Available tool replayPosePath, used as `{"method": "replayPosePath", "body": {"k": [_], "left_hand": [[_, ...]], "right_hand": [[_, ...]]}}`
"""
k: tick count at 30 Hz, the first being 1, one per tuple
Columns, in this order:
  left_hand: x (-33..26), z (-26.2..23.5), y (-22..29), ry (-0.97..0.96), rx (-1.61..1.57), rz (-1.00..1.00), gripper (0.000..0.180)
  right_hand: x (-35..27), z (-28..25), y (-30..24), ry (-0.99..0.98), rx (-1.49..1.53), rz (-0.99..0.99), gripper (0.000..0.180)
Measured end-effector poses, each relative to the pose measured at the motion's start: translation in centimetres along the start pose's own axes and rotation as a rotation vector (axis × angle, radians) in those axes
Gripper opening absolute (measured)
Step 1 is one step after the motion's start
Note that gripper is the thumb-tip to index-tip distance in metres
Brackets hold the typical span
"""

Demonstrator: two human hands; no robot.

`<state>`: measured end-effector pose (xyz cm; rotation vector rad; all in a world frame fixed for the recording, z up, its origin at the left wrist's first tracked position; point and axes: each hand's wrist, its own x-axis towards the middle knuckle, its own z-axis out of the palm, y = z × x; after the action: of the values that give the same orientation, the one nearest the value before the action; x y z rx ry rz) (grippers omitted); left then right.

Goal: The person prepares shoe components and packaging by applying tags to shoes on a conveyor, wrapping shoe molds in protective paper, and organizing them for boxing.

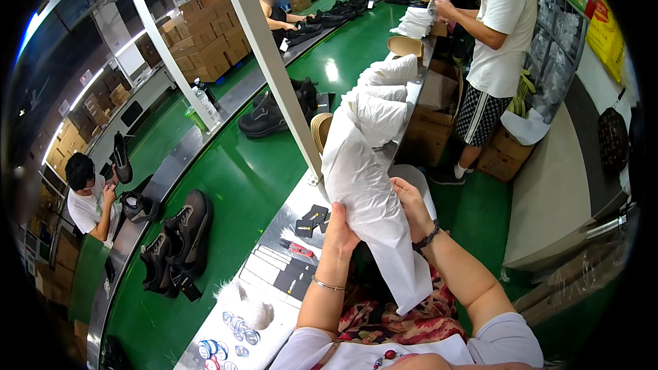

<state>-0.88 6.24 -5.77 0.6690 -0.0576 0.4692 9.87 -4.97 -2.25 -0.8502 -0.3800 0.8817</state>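
Workshop: a long factory floor, with closed-looking cardboard cartons (pixel 205 38) stacked beyond the line, contents hidden from me.
Conveyor: green belt (pixel 243 181) curving past on my left, carrying black lace-up shoes (pixel 188 233).
Bench: pale worktop (pixel 284 305) between me and the belt, small parts spread on it.
Open carton: cardboard box (pixel 426 140) beside the bench's far stretch; too shadowed to tell what fills it.
Floor carton: another box (pixel 504 156) near the co-worker's (pixel 507 34) feet, a white sheet draped over its top.
Paper row: crumpled white bundles (pixel 380 113) lined up ahead of me.
Tissue-paper wrap (pixel 370 199): right before me, between both hands, its near end hanging loose over my lap.
Risk: I judge that pinching too hard could tear the thin paper, and the dangling tail could snag on my bracelet (pixel 426 234).
Left hand (pixel 340 231): thumb up, gripping the paper's left side.
Right hand (pixel 411 209): fingers pinching its right edge.
Snips (pixel 299 249): red-handled, beside black hangtags (pixel 313 219).
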Motion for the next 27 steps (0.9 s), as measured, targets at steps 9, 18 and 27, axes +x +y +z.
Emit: {"method": "replayPosePath", "body": {"k": [9,18,27], "left_hand": [[0.3,3.2,-0.9,0.21,0.012,-0.023,0.084],[-0.7,2.9,-0.9,-0.022,-0.133,-0.042,0.093],[-0.3,2.6,0.6,0.114,-0.064,0.056,0.072]], "right_hand": [[1.1,-2.1,0.3,0.039,-0.067,0.025,0.011],[1.2,-1.9,0.2,-0.128,0.021,-0.06,0.019],[0.2,-1.8,-2.4,-0.231,0.014,0.057,0.067]]}}
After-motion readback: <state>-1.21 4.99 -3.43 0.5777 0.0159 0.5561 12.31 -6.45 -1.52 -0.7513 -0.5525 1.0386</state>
